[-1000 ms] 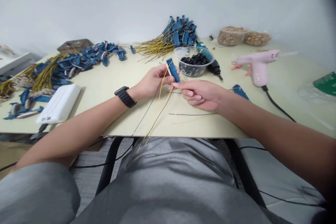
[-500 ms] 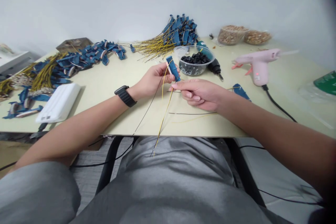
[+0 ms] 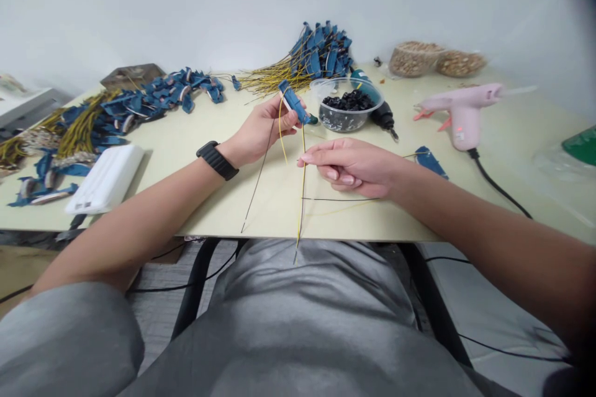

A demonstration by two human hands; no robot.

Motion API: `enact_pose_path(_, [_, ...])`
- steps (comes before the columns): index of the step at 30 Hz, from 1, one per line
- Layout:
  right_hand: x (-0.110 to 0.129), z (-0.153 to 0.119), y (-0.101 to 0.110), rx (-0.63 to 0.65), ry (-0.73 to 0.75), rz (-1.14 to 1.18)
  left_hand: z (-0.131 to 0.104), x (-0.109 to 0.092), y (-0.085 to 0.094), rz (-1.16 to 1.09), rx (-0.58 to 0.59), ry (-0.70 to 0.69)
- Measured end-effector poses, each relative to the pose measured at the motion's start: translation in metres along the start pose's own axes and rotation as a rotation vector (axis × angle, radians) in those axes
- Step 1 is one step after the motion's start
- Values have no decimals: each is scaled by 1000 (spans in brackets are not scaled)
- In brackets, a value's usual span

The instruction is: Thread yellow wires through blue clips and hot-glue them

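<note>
Above the table, my left hand (image 3: 266, 130) is closed around a blue plastic piece (image 3: 293, 103) with a pale edge, tilted in the fingers. Yellow and black wires come off this piece; a black wire (image 3: 259, 187) and a short yellow one hang loose on its left. Lower and to the right, my right hand (image 3: 351, 167) pinches the yellow and black wires (image 3: 303, 183) between thumb and index finger, and their ends reach past the table edge. Under that hand lie another black wire (image 3: 339, 200) and a yellow one. A second blue piece (image 3: 431, 162) rests beyond the right wrist.
A clear bowl (image 3: 344, 121) of small black parts stands behind my hands, beside a power screwdriver (image 3: 382, 116). To the right is a pink glue gun (image 3: 465, 115). Piles of wired blue pieces (image 3: 321, 49) lie at the back and left, near a white power bank (image 3: 106, 180).
My left hand has moved up and left with the blue piece. My right hand is now lower along the wires, farther from the piece, and the wires hang straighter.
</note>
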State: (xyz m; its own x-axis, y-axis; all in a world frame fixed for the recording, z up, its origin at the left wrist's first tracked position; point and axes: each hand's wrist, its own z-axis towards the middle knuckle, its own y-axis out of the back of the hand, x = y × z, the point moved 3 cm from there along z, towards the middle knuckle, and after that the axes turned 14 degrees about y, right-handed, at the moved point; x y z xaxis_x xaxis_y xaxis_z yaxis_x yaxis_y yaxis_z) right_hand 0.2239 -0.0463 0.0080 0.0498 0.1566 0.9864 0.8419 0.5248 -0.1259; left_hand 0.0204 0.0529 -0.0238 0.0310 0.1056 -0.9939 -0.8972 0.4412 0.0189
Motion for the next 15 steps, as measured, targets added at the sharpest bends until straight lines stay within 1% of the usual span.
enact_pose_path(6, [0,1,-1,29,-27,11,-2,-7,1,-14,-74,56])
enact_pose_path(12, [0,-1,-2,41,-6,0,-3,-11,3,-71,-81,98])
enact_pose_path(15, [-2,0,0,44,16,-63,-2,-11,6,-77,-100,112])
